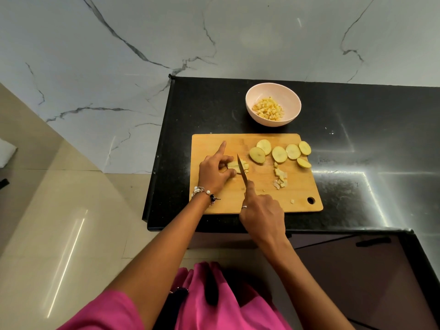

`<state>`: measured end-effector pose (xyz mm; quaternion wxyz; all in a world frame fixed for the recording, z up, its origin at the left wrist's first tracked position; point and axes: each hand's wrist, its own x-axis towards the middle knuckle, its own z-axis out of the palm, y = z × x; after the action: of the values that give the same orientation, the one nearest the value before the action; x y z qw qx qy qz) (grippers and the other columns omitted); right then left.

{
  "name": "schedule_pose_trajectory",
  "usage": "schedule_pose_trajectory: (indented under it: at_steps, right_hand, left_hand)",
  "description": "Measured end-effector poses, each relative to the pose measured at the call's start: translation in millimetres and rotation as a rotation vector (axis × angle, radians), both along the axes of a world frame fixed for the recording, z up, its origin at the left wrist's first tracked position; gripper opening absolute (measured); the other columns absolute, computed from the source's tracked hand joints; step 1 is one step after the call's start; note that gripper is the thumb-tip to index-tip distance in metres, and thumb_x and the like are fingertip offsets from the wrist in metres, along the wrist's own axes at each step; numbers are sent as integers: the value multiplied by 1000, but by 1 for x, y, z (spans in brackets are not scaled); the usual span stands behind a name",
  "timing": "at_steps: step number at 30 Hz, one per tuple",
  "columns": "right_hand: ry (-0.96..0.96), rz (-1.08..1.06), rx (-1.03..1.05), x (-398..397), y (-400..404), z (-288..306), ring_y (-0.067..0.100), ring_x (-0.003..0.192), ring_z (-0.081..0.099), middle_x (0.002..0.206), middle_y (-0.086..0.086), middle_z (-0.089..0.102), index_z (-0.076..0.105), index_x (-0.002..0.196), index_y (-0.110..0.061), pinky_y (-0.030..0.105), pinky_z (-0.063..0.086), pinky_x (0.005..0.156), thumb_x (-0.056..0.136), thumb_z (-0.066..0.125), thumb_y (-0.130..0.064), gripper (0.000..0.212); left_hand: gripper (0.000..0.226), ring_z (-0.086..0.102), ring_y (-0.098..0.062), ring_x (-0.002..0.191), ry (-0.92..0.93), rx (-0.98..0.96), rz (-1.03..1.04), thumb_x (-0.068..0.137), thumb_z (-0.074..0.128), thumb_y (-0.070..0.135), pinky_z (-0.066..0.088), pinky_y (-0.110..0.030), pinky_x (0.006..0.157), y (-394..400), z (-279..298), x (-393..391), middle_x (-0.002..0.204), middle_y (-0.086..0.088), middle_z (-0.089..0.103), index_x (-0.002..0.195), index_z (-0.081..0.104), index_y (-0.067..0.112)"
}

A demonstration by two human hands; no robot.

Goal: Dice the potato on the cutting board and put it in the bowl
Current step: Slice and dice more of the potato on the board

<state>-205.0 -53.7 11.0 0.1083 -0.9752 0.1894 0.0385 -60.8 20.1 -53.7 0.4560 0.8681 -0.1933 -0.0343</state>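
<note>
Lying on the wooden cutting board (257, 186), the potato stack (238, 167) is pinched by the left hand (215, 173), forefinger straight. The right hand (263, 214) grips a knife (242, 172), blade in the stack. Round slices (279, 153) and cubes (280, 178) lie rightward; the pink bowl (273, 91) beyond holds dice.

Wooden cutting board (257, 201) at frame centre, on black counter (357, 139). Left hand (214, 172) pinches potato piece (234, 166) at board's left part, index finger pointing up-frame. Right hand (262, 214) grips knife (242, 171), blade across that piece. Round potato slices (279, 154) along board's upper right; small diced heap (280, 178) below them. Pink bowl (273, 91) above board, holding potato cubes (268, 111). Pink garment at bottom.
</note>
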Motion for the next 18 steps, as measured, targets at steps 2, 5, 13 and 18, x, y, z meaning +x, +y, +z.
schedule_pose_trajectory:
  at_steps: [2,5,13,18]
  right_hand:
    - [-10,1,-6,12,-1,-2,27,67,51,87,12,60,16,149,-14,33,35,55,95,33,-15,57]
    - [-5,14,1,23,-2,-9,31,75,58,90,14,60,17,149,-13,34,37,57,95,34,-15,57]
    - [7,77,-105,27,8,-20,32,79,62,94,15,63,12,148,-3,32,35,57,94,30,-5,57]
    - [99,103,-52,-10,11,-18,29,75,58,95,13,61,2,149,-4,33,36,58,94,31,-7,62]
  left_hand:
    - [85,60,-10,95,15,-34,17,73,78,18,49,-19,87,1,0,0,109,2,68,144,31,16]
    - [80,59,-13,94,-32,-5,26,74,76,17,49,-22,86,-1,-2,0,103,2,70,142,35,15]
    - [72,46,-19,99,-90,37,79,78,73,27,26,-14,73,-4,-4,-3,99,5,71,140,39,15]
    - [73,42,-14,97,-60,52,92,77,73,29,25,-14,71,-5,-3,-4,100,7,70,140,39,17]
